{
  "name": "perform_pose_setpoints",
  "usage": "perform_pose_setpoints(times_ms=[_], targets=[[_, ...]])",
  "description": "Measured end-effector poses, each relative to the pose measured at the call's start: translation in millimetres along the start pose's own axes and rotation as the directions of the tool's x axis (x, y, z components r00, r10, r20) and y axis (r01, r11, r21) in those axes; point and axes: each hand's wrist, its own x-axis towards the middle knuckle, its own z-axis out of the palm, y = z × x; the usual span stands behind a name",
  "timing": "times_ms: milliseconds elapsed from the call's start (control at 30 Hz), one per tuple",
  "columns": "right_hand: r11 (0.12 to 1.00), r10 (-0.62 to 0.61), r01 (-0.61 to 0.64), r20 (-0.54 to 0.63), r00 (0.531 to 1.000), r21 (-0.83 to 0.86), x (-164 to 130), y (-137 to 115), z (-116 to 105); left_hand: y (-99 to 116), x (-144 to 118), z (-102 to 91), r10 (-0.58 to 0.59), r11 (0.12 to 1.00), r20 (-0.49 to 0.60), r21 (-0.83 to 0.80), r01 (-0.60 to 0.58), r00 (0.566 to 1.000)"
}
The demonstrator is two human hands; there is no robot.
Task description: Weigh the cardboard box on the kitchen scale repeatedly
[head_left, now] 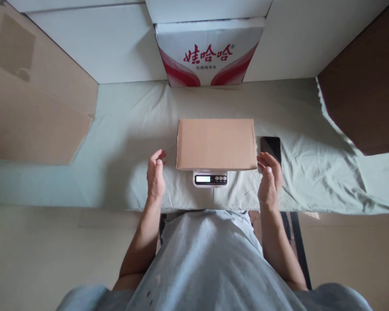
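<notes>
A plain brown cardboard box point(216, 144) rests on a small white digital scale point(210, 184), covering most of it. Only the scale's front shows, with a lit display and a row of buttons; the reading is too small to make out. To the left of the box is my left hand point(156, 175), fingers curved and apart from the cardboard, holding nothing. My right hand point(269, 179) is close to the box's right side, fingers loosely bent with nothing in them; whether a fingertip touches the box is unclear. A black phone point(272, 147) lies just beyond my right hand, partly covered by it.
A pale green cloth point(132, 116) with wrinkles covers the table. Large brown cartons stand at the left point(52, 108) and right point(359, 86). Against the back stands a white box with red waves and Chinese lettering point(209, 54), between white panels.
</notes>
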Motion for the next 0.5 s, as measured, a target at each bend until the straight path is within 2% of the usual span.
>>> perform_pose_setpoints(times_ms=[267, 400, 500], targets=[[0.996, -0.002, 0.013, 0.12, 0.993, -0.092, -6.5, -5.3, 7.2, 8.7, -10.8, 12.8, -0.037, 0.998, 0.19, -0.046, 0.047, 0.981], [0.991, -0.008, 0.019, 0.083, 0.997, -0.13, -3.3, -9.6, 13.9, 23.6, -12.2, 24.0, -0.035, 0.997, 0.204, -0.06, 0.048, 0.978], [0.995, -0.07, 0.072, 0.041, 0.997, -0.065, 9.9, -12.3, 18.5, 38.4, -1.7, 31.5, 0.036, 0.996, 0.194, -0.081, -0.02, 0.98]])
